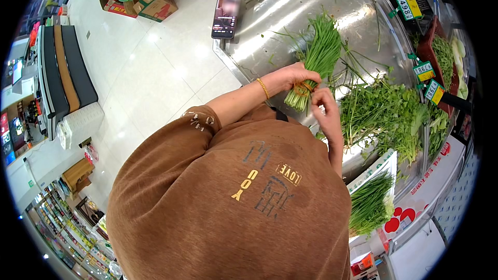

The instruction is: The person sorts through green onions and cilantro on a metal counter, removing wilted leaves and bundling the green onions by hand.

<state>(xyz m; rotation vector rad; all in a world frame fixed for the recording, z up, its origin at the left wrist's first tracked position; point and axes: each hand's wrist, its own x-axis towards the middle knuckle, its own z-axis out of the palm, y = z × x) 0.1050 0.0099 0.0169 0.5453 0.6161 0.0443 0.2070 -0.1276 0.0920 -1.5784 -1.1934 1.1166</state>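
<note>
My left hand (pixel 300 76) is wrapped around a bunch of green chives (pixel 323 52), just above its pale cut stem ends. An orange-brown tie (pixel 302 88) circles the stems below that hand. My right hand (pixel 327 109) has its fingers curled, with the fingertips pinched at the side of the tie; the pinched bit itself is mostly hidden. The bunch tilts over a stainless steel counter (pixel 272 23), its leafy tips pointing away from me. Loose green stems (pixel 356 60) lie beside it. A heap of leafy herbs (pixel 383 114) spreads to the right.
A phone (pixel 225 16) with a lit screen stands at the counter's left corner. More chives (pixel 371 202) fill a white-sided container at lower right. Price tags (pixel 407 6) and a brown-red crate of greens (pixel 432 42) line the far right edge. Cardboard boxes (pixel 153 2) sit on the floor.
</note>
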